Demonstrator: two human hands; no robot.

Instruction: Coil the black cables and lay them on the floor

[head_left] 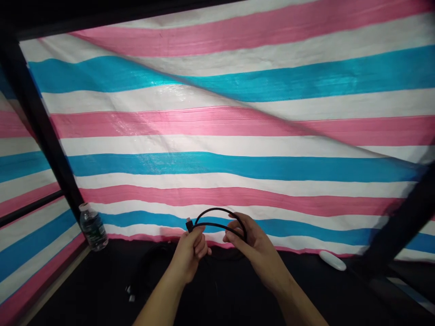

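Observation:
Between my two hands a black cable [217, 209] bends into a loop above the dark tabletop. My left hand [190, 253] is closed on one end, its thumb on top, and a dark plug [189, 223] with a metal tip sticks up past the thumb. My right hand [251, 240] curls round the other side of the loop, thumb and fingers closed about the cable. More black cable [149, 262] lies on the tabletop behind and left of my left hand, hard to make out against the dark surface. Light-coloured connector ends [131, 294] show at its near side.
A clear plastic bottle [93, 228] with a white cap stands at the back left corner. At the back right lies a white rounded object [332, 261]. Striped sheeting [217, 165] hangs behind the table [224, 299], with black frame posts [47, 131] at the sides.

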